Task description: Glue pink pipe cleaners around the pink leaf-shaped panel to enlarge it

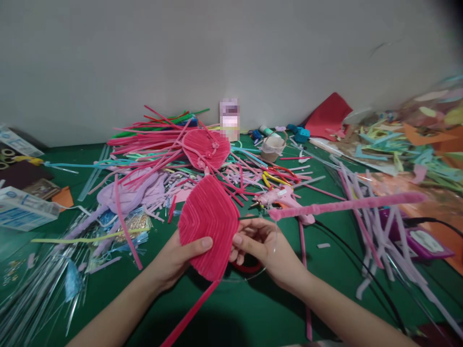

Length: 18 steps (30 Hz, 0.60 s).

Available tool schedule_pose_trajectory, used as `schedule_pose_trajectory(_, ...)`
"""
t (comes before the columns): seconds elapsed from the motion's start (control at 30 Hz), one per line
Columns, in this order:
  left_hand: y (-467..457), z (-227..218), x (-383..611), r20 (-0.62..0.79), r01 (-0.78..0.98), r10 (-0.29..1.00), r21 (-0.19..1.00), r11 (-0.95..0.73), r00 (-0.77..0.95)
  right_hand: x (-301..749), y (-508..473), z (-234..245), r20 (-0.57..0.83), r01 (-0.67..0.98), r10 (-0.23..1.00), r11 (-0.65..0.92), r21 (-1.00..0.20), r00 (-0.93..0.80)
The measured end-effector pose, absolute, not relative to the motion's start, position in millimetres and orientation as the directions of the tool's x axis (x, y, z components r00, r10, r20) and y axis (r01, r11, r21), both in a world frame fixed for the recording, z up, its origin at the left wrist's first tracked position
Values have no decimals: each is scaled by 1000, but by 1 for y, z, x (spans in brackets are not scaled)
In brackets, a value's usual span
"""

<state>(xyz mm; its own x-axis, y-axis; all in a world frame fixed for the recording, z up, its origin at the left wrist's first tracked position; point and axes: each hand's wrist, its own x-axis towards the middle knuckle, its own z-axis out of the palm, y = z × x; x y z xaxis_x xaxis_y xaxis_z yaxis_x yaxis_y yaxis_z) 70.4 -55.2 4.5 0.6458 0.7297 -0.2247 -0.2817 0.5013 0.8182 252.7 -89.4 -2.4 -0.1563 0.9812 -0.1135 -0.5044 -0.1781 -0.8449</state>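
A red petal shape of pipe cleaners laid side by side (210,226) is held up over the table, pointed at top and bottom. My left hand (186,253) grips its lower left side, thumb across the front and fingers behind. At its right edge, my right hand (256,243) is closed, with thumb and fingertips pinching there; any finer thing between them is hidden. From the lower tip a red pipe cleaner (191,313) trails down to the left. A thin clear strand (262,272) loops from near that tip around my right hand.
Behind lie a larger red petal piece (206,149) and many loose pipe cleaners (144,140). A pink glue gun (280,196) with a black cord (347,246), yellow-handled pliers (269,178) and a small basket (273,147) sit to the right. Thin wire stems (47,289) lie left.
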Motion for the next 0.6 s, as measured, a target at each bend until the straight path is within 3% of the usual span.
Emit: schedule_pose_trajectory(0.6, -54, 3, 70, -237, -282, 723, 808, 517, 649, 252, -90, -6, -155, -468, 959, -253, -847, -239)
